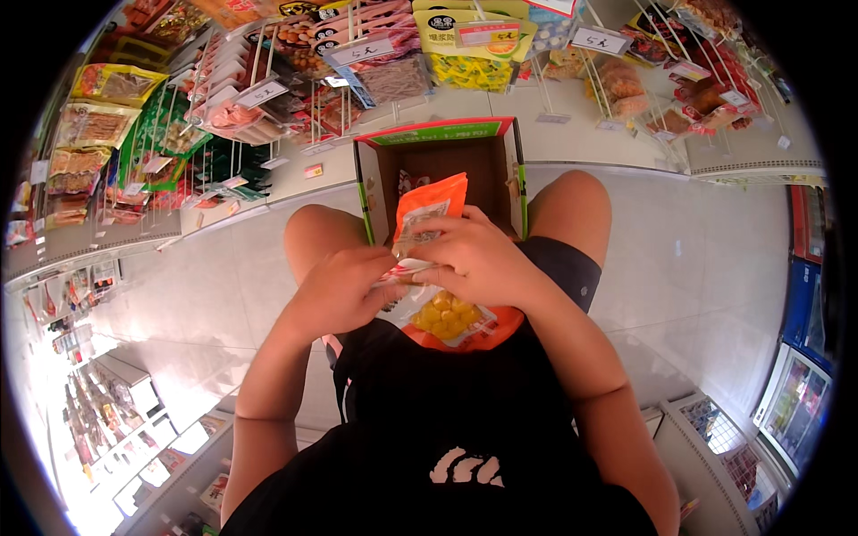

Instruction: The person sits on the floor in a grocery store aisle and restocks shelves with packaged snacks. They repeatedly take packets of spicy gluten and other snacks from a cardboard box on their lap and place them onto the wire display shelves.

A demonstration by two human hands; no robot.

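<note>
Over my lap, my right hand (469,254) holds an orange plastic snack packet (434,199) with a clear window, its top end pointing at the shelf. The fingers of my left hand (352,285) pinch the near edge of the packets, where white and red wrapping shows; some blur hides which layer they grip. Under my hands a second orange packet (446,318), with yellow round pieces behind a clear window, lies against my black shirt. Between my knees stands an open cardboard box (442,126) with a red and green rim. A small packet (410,181) is partly visible inside it.
Ahead, hooks carry hanging snack bags (472,70) with handwritten price cards (362,51). More bags (94,124) hang at the left. Pale floor tiles (677,248) surround me. A glass-fronted cooler (794,402) stands at far right, with shelving (710,462) behind me.
</note>
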